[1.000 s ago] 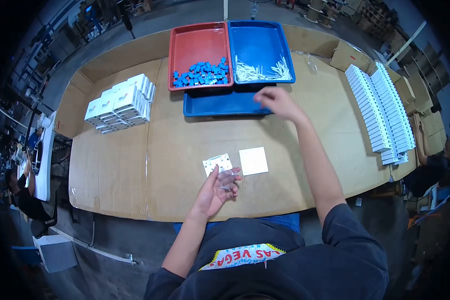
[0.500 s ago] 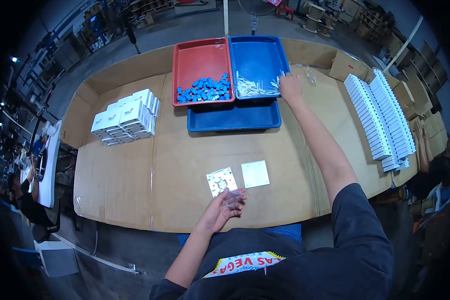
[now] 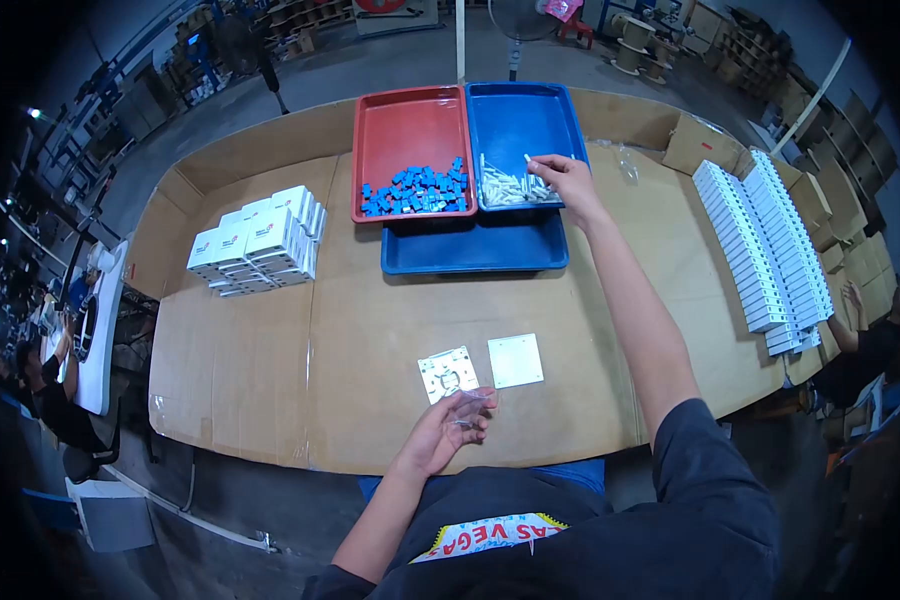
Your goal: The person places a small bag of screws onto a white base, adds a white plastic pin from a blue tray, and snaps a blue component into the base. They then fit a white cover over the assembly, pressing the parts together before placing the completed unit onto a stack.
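My left hand (image 3: 442,438) is closed around a small clear plastic bag (image 3: 473,404), low over the near part of the cardboard-covered table. Just beyond it lie a white square faceplate (image 3: 436,365) with cut-outs and a plain white square plate (image 3: 516,360). Above the blue tray (image 3: 522,115), my right hand (image 3: 572,188) pinches a thin white piece, too small to identify surely, between thumb and fingertips. Beneath it, loose slender white pieces (image 3: 502,188) fill the tray's near end.
A red tray (image 3: 410,125) holds small blue parts (image 3: 415,190). Another blue tray (image 3: 475,250) sits below both. White boxes (image 3: 260,240) are stacked at left; rows of white boxes (image 3: 760,250) stand at right. Cardboard walls (image 3: 260,130) edge the table. Other people sit at both sides.
My right hand has lifted and shifted left off the tray's right corner, now with a white piece at its fingertips. My left hand still holds the bag; the view has tilted slightly.
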Demonstrator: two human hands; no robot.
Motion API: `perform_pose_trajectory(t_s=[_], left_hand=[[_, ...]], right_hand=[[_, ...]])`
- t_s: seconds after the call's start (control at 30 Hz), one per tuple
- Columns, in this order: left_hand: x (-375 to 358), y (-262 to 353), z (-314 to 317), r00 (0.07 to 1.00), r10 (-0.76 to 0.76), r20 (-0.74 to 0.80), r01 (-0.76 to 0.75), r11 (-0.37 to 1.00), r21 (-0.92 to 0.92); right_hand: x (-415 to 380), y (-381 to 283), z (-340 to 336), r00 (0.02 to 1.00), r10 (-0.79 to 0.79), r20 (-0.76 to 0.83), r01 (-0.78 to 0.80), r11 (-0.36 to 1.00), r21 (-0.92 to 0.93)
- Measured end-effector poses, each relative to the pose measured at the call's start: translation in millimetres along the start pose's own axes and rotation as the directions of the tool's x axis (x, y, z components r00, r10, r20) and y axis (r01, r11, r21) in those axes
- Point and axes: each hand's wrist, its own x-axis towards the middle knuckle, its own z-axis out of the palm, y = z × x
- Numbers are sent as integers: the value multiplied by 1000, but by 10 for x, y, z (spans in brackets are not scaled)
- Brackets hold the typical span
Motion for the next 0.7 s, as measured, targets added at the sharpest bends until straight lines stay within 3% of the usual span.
perform_pose_trajectory(t_s=[0.07,0.17,0.23,0.33,0.43,0.6,0.7], left_hand=[[-2,31,4,1000,4,9,-4,999,-52],[4,32,-14,1000,11,11,-10,998,-58],[70,32,-47,999,26,48,-22,995,-98],[84,14,-77,989,76,129,-30,944,-327],[53,91,5,984,117,136,-54,916,-399],[-33,115,2,988,113,103,-80,956,-283],[-53,77,-19,991,96,89,-69,962,-263]], right_hand=[[-268,-372,76,994,70,86,-92,951,296],[-528,-573,133,990,63,129,-115,888,445],[-685,-627,142,995,64,80,-90,915,394],[-1057,-402,188,999,46,28,-50,982,180],[-1701,-240,405,979,202,0,-201,974,102],[-2595,-159,692,938,311,154,-340,911,233],[-2810,-231,703,926,274,260,-332,918,214]])
